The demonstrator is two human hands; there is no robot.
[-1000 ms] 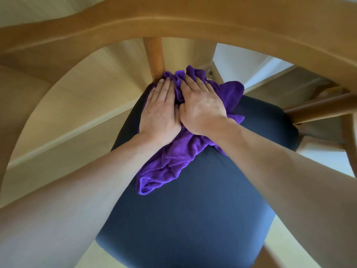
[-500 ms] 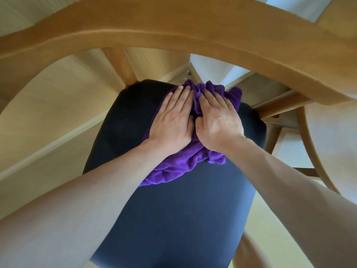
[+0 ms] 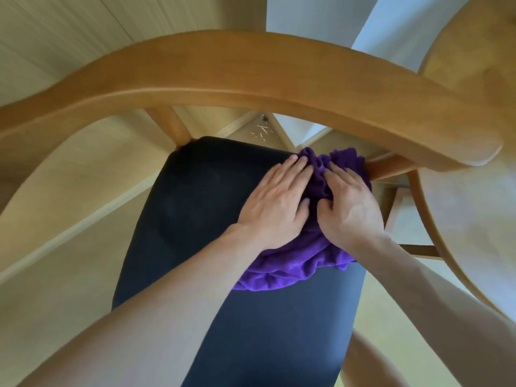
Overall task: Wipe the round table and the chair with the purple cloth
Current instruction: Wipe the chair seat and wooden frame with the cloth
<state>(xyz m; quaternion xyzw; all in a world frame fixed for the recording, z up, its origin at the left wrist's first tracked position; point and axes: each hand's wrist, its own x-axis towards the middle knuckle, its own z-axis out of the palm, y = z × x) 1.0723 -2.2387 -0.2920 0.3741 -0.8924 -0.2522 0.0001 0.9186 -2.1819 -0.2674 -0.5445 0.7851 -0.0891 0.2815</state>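
The purple cloth [image 3: 290, 266] lies bunched on the far right part of the chair's dark seat [image 3: 195, 219]. My left hand [image 3: 276, 205] presses flat on the cloth with straight fingers. Beside it, my right hand [image 3: 351, 210] also presses on the cloth, fingers mostly straight and the thumb tucked in toward the folds. The chair's curved wooden backrest [image 3: 251, 71] arches across the view above both hands. Part of the round wooden table [image 3: 472, 79] shows at the upper right.
A wooden backrest post [image 3: 173, 127] meets the seat at the far left corner. A curved wooden chair arm [image 3: 435, 230] and crossbars run close to the right of the cloth. Light wood floor [image 3: 69, 191] lies to the left, with small debris [image 3: 262, 129] in the corner.
Both hands slid the cloth to the right across the back of the seat, from the left post to the right corner. The seat's left part now lies uncovered.
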